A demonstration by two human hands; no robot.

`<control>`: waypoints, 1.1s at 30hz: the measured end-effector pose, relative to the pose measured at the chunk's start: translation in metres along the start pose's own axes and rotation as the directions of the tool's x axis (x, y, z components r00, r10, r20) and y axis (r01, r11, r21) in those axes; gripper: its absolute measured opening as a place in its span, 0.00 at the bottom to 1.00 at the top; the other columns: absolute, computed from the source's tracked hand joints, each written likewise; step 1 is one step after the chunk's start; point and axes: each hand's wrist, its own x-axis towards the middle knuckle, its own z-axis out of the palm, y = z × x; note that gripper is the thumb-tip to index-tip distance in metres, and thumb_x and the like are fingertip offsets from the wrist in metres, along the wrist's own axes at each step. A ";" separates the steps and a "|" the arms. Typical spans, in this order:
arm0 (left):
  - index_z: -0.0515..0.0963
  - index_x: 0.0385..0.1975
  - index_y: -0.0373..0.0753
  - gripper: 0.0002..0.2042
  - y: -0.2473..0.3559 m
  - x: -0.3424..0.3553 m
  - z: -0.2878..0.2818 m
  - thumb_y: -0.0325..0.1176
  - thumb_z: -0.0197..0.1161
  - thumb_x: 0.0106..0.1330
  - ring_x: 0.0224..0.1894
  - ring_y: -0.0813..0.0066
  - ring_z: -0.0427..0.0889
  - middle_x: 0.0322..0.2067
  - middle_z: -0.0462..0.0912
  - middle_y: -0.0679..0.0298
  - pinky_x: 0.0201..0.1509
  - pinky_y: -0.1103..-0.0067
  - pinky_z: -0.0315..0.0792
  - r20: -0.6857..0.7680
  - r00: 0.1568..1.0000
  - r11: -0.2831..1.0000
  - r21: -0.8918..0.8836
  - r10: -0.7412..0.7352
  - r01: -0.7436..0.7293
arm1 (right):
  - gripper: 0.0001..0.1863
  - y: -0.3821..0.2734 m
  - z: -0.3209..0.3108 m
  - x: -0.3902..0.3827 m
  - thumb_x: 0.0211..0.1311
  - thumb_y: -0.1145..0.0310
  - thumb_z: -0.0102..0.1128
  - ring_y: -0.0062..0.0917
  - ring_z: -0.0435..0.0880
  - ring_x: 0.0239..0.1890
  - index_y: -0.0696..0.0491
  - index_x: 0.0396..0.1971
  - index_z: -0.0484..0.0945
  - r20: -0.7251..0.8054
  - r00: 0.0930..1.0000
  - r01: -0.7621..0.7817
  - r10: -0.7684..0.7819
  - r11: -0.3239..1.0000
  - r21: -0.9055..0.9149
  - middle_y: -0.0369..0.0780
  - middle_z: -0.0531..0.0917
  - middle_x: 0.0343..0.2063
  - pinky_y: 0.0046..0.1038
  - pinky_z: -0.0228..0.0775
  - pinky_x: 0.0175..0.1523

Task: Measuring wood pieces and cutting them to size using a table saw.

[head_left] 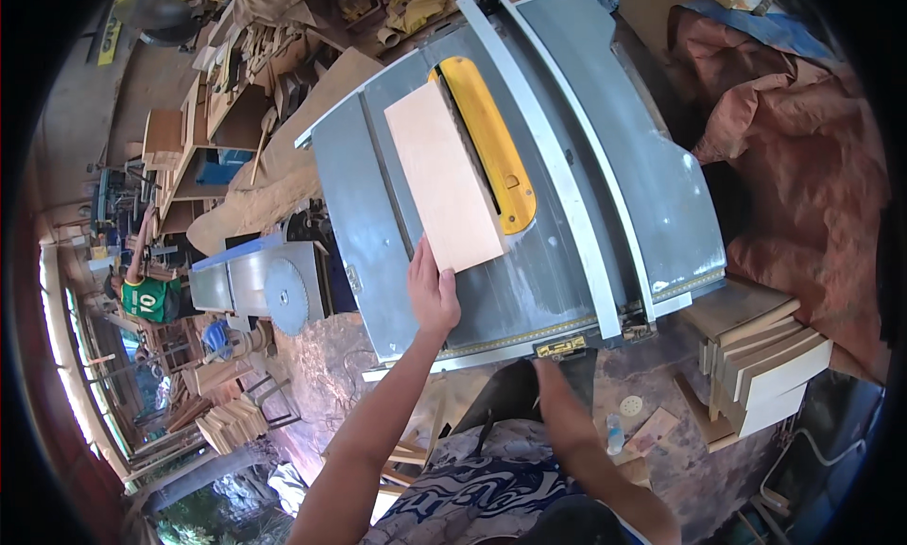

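A pale rectangular wooden board (444,177) lies flat on the grey table of a table saw (359,214). Its right long side runs along the slot of the yellow throat plate (491,148), where a dark toothed edge of the blade shows. My left hand (434,288) is at the board's near left corner, its fingers along the left edge and its thumb by the near end. My right forearm reaches toward the saw's front edge; the hand itself is hidden below the table there.
A long metal fence (557,181) crosses the table right of the throat plate. Curved wooden pieces (775,366) are stacked at the right, below a reddish-brown sheet (794,158). Left stands another machine with a large round blade (286,296). A person in a green shirt (151,300) is farther left.
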 end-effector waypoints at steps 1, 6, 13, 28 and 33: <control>0.63 0.75 0.27 0.33 -0.001 0.002 0.007 0.46 0.45 0.79 0.75 0.40 0.66 0.73 0.70 0.44 0.76 0.56 0.59 -0.004 1.000 1.000 0.001 0.011 -0.011 | 0.28 -0.002 0.007 -0.009 0.77 0.49 0.50 0.36 0.82 0.61 0.53 0.66 0.76 0.012 1.000 -0.016 0.015 0.999 0.033 0.47 0.80 0.62 0.44 0.69 0.70; 0.63 0.76 0.28 0.32 -0.002 0.001 -0.007 0.46 0.45 0.80 0.75 0.40 0.66 0.73 0.69 0.44 0.77 0.56 0.59 0.005 0.999 0.999 0.032 -0.034 0.033 | 0.28 -0.006 -0.010 0.008 0.77 0.50 0.50 0.36 0.83 0.59 0.53 0.65 0.76 0.028 0.999 0.030 -0.030 1.000 0.005 0.47 0.81 0.61 0.43 0.70 0.69; 0.63 0.76 0.29 0.32 0.000 -0.002 -0.010 0.46 0.45 0.80 0.75 0.40 0.66 0.73 0.69 0.45 0.77 0.57 0.59 0.009 1.000 0.999 0.039 -0.023 0.023 | 0.26 -0.009 -0.034 0.011 0.77 0.51 0.51 0.35 0.84 0.56 0.54 0.63 0.77 0.049 0.998 0.045 -0.045 0.999 0.019 0.47 0.82 0.58 0.42 0.72 0.66; 0.66 0.74 0.30 0.31 -0.002 0.001 -0.014 0.46 0.47 0.80 0.75 0.41 0.67 0.72 0.71 0.46 0.76 0.57 0.61 -0.020 1.000 1.000 0.015 -0.005 0.005 | 0.24 -0.022 -0.042 0.004 0.76 0.53 0.51 0.33 0.87 0.50 0.54 0.60 0.79 0.151 0.987 0.040 -0.049 0.997 0.061 0.47 0.84 0.54 0.41 0.76 0.62; 0.66 0.74 0.31 0.31 -0.007 -0.002 -0.015 0.46 0.48 0.80 0.75 0.41 0.67 0.73 0.71 0.47 0.76 0.56 0.61 -0.023 0.999 0.999 0.039 -0.033 0.034 | 0.23 -0.045 -0.009 -0.018 0.76 0.53 0.52 0.32 0.88 0.48 0.54 0.59 0.79 0.261 0.965 -0.025 -0.024 0.983 0.182 0.46 0.85 0.52 0.40 0.77 0.60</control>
